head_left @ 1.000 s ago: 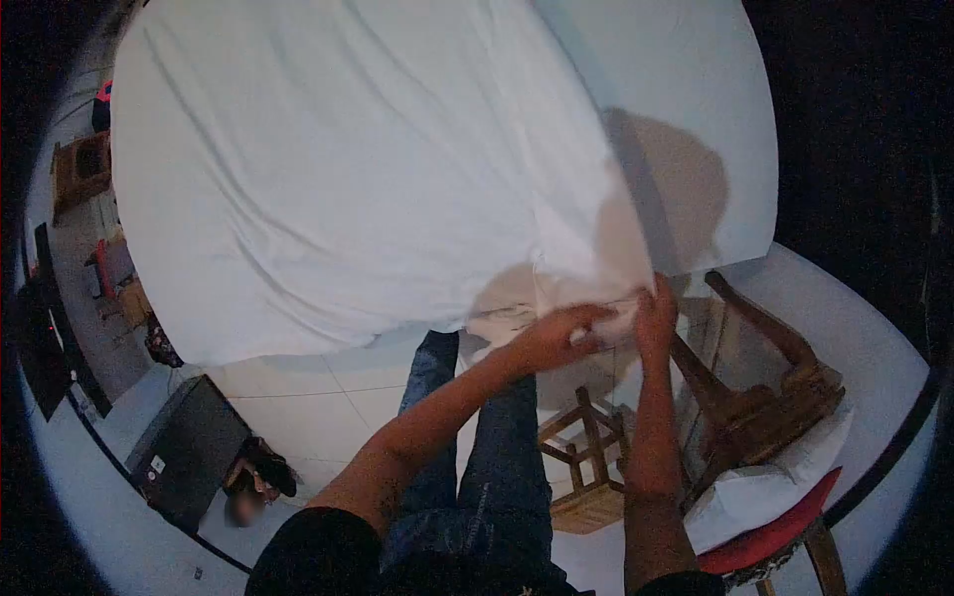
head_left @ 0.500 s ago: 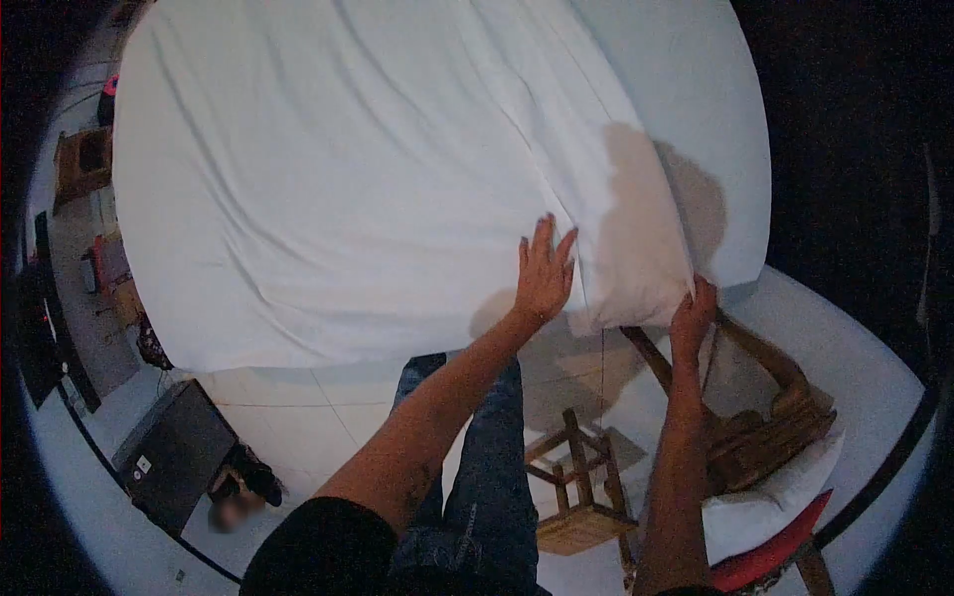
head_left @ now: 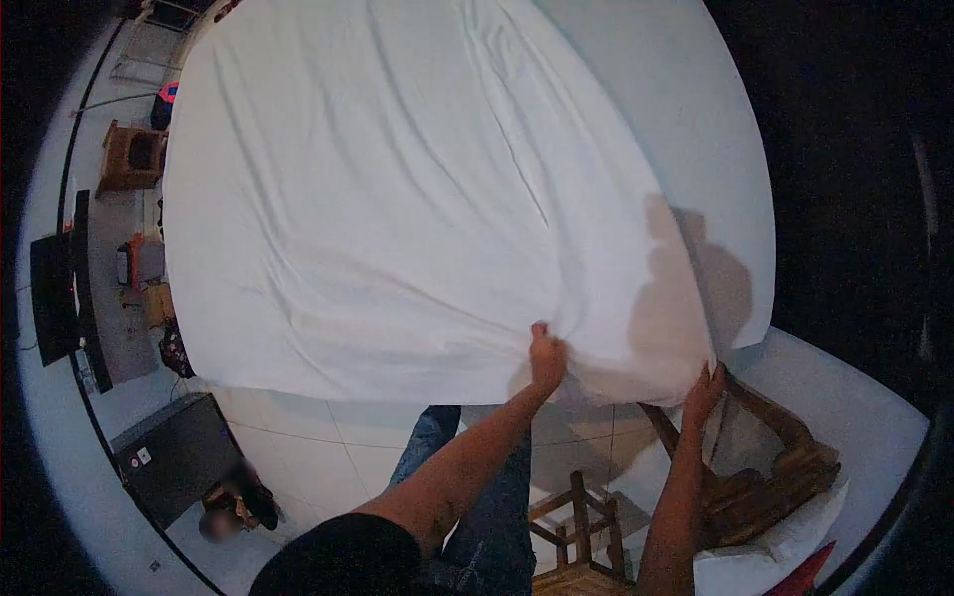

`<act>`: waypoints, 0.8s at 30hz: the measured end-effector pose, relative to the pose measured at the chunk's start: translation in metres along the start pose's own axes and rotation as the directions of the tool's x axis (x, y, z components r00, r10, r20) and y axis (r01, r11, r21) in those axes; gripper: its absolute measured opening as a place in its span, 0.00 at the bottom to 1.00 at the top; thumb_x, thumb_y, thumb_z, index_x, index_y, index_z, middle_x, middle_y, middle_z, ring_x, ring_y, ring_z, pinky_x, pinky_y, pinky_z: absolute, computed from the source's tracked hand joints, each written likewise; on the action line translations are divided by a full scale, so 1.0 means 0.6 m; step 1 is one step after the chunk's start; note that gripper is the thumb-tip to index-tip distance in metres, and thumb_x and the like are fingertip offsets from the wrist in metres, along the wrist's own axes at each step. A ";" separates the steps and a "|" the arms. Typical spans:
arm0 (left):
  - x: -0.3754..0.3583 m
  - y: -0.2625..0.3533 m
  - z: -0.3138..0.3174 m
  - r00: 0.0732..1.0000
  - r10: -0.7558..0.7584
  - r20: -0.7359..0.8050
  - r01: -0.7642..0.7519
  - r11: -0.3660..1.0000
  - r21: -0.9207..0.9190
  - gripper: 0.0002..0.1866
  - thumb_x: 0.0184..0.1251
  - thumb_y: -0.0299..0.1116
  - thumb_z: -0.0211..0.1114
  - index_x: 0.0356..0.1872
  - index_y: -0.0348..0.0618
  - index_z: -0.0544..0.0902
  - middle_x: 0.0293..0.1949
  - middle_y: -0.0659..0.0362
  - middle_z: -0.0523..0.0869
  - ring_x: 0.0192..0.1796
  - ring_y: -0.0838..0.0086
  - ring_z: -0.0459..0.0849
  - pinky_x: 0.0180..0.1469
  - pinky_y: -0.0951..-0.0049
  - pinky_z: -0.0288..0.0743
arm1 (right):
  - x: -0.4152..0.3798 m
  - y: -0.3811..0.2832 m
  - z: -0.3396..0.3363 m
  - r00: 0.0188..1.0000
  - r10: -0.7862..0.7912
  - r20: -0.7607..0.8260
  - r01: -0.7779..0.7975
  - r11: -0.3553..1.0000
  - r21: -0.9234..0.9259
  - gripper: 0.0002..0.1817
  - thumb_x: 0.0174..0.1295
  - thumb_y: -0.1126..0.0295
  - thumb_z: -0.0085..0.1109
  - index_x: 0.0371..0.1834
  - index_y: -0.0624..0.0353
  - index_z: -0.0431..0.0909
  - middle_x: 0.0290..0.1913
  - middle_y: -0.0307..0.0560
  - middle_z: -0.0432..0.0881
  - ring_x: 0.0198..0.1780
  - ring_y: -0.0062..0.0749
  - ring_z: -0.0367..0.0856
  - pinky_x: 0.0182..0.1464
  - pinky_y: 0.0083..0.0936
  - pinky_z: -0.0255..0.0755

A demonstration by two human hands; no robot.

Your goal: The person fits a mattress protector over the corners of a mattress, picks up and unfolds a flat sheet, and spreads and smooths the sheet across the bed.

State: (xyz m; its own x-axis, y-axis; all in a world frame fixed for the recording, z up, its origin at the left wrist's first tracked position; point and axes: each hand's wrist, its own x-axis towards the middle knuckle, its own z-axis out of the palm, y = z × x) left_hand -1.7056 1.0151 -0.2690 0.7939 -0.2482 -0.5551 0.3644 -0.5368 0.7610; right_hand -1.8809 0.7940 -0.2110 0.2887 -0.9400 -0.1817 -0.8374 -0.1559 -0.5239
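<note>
Head view: left hand (head_left: 547, 360) pinching sheet (head_left: 397, 199) edge, right hand (head_left: 704, 385) at corner.

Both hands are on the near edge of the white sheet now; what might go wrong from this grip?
1. The left hand bunches the white sheet at the edge, so creases radiating from it may stay.
2. The right hand holds the corner close to the wooden chair; the fabric might snag there.

Both hands (head_left: 547, 356) forward, fingers closed
</note>
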 end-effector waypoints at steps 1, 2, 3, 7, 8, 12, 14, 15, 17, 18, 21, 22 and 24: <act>-0.007 -0.006 -0.018 0.994 -0.109 -0.023 0.107 0.993 -0.055 0.23 0.43 0.24 0.60 0.42 0.34 0.60 0.31 0.44 0.75 0.35 0.50 0.76 0.35 0.58 0.69 | 0.005 -0.009 -0.004 0.996 0.013 -0.091 -0.016 0.999 -0.034 0.15 0.59 0.66 0.42 0.44 0.66 0.67 0.43 0.53 0.72 0.47 0.44 0.69 0.49 0.30 0.61; -0.017 -0.012 -0.035 0.995 -0.101 -0.022 0.100 0.994 -0.050 0.23 0.43 0.24 0.60 0.42 0.34 0.60 0.31 0.44 0.75 0.35 0.50 0.76 0.35 0.58 0.69 | 0.007 -0.017 -0.009 0.995 0.016 -0.096 -0.019 0.999 -0.028 0.15 0.59 0.66 0.42 0.44 0.66 0.67 0.43 0.53 0.72 0.47 0.44 0.69 0.49 0.30 0.61; -0.027 -0.016 -0.051 0.997 -0.069 0.016 0.068 0.996 0.055 0.23 0.43 0.23 0.59 0.42 0.35 0.59 0.31 0.43 0.76 0.35 0.49 0.76 0.35 0.58 0.69 | 0.011 -0.033 -0.020 1.000 0.028 -0.013 -0.029 0.998 -0.052 0.15 0.60 0.66 0.41 0.45 0.65 0.67 0.45 0.52 0.71 0.49 0.44 0.67 0.50 0.30 0.60; -0.026 -0.028 -0.060 0.994 0.097 0.056 -0.101 0.992 0.079 0.22 0.44 0.20 0.56 0.41 0.37 0.59 0.29 0.43 0.75 0.34 0.47 0.75 0.33 0.58 0.69 | 0.080 0.141 0.031 0.995 -0.099 0.009 0.100 0.983 -0.155 0.21 0.60 0.62 0.38 0.49 0.69 0.65 0.47 0.62 0.69 0.50 0.51 0.67 0.52 0.34 0.59; -0.021 -0.034 -0.060 0.991 0.130 0.027 -0.132 0.986 0.103 0.22 0.44 0.20 0.56 0.42 0.39 0.59 0.29 0.43 0.75 0.35 0.47 0.75 0.33 0.57 0.69 | 0.077 0.138 0.035 0.996 -0.088 0.019 0.090 0.982 -0.163 0.21 0.60 0.62 0.38 0.49 0.69 0.65 0.47 0.62 0.69 0.50 0.51 0.67 0.52 0.34 0.59; -0.035 -0.020 -0.075 0.992 -0.011 0.123 0.018 0.998 -0.053 0.23 0.45 0.20 0.54 0.44 0.45 0.60 0.32 0.45 0.74 0.37 0.50 0.75 0.36 0.58 0.69 | 0.122 0.201 0.036 0.926 -0.140 0.351 0.145 0.989 0.011 0.14 0.58 0.70 0.41 0.46 0.61 0.67 0.46 0.53 0.71 0.48 0.44 0.68 0.48 0.33 0.63; -0.049 -0.030 -0.090 0.926 -0.004 0.378 -0.122 0.944 0.308 0.23 0.48 0.22 0.52 0.48 0.47 0.58 0.36 0.47 0.75 0.39 0.50 0.75 0.37 0.59 0.69 | 0.158 0.266 0.039 0.828 -0.259 0.497 0.216 0.966 0.144 0.14 0.57 0.70 0.42 0.45 0.64 0.67 0.42 0.55 0.72 0.45 0.47 0.69 0.47 0.35 0.63; -0.055 -0.062 -0.098 0.922 -0.011 0.387 -0.116 0.946 0.302 0.23 0.48 0.22 0.52 0.48 0.47 0.58 0.36 0.47 0.75 0.39 0.50 0.75 0.37 0.59 0.69 | 0.141 0.223 0.047 0.906 -0.143 0.399 0.179 0.982 -0.055 0.14 0.56 0.70 0.43 0.45 0.63 0.67 0.42 0.53 0.72 0.45 0.46 0.69 0.46 0.34 0.64; -0.076 -0.169 -0.112 0.758 0.269 0.595 -0.568 0.721 0.397 0.20 0.52 0.27 0.52 0.48 0.47 0.61 0.39 0.50 0.75 0.40 0.54 0.76 0.38 0.63 0.70 | 0.138 0.214 0.060 0.959 -0.043 0.281 0.116 0.962 -0.249 0.15 0.56 0.69 0.44 0.45 0.62 0.67 0.41 0.52 0.72 0.45 0.45 0.69 0.46 0.34 0.64; -0.085 -0.201 -0.122 0.760 0.262 0.594 -0.561 0.726 0.398 0.20 0.52 0.27 0.52 0.48 0.47 0.61 0.39 0.50 0.75 0.40 0.54 0.76 0.38 0.63 0.70 | 0.141 0.246 0.079 0.975 -0.015 0.222 0.109 0.902 -0.418 0.15 0.55 0.69 0.45 0.45 0.61 0.68 0.40 0.52 0.74 0.44 0.46 0.71 0.44 0.37 0.66; -0.107 -0.248 -0.167 0.873 -0.335 0.354 0.281 0.940 0.196 0.15 0.54 0.31 0.53 0.45 0.49 0.67 0.40 0.53 0.76 0.42 0.61 0.76 0.38 0.66 0.69 | 0.178 0.360 0.134 0.960 0.175 0.219 -0.093 0.936 -0.341 0.15 0.53 0.67 0.47 0.45 0.60 0.68 0.40 0.53 0.75 0.43 0.46 0.73 0.42 0.40 0.67; -0.111 -0.241 -0.186 0.785 -0.552 0.281 0.615 0.748 -0.250 0.13 0.54 0.32 0.54 0.42 0.47 0.70 0.37 0.54 0.77 0.40 0.64 0.77 0.37 0.68 0.69 | 0.189 0.389 0.140 0.900 0.314 0.302 -0.298 0.949 -0.100 0.16 0.53 0.66 0.48 0.44 0.60 0.69 0.39 0.54 0.75 0.44 0.46 0.73 0.42 0.40 0.67; -0.103 -0.249 -0.208 0.614 -0.725 0.313 0.697 0.313 -0.645 0.10 0.54 0.34 0.55 0.38 0.46 0.72 0.34 0.56 0.78 0.38 0.68 0.78 0.35 0.70 0.69 | 0.201 0.415 0.135 0.914 0.291 0.283 -0.263 0.956 -0.132 0.17 0.53 0.65 0.48 0.45 0.60 0.69 0.41 0.54 0.74 0.45 0.45 0.72 0.43 0.40 0.66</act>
State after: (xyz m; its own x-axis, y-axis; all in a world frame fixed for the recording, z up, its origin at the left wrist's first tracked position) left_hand -1.7483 1.2112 -0.3062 0.0715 -0.0157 -0.9973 0.9814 0.1796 0.0676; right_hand -2.0171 0.6665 -0.4307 0.1516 -0.8185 -0.5541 -0.9375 0.0585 -0.3430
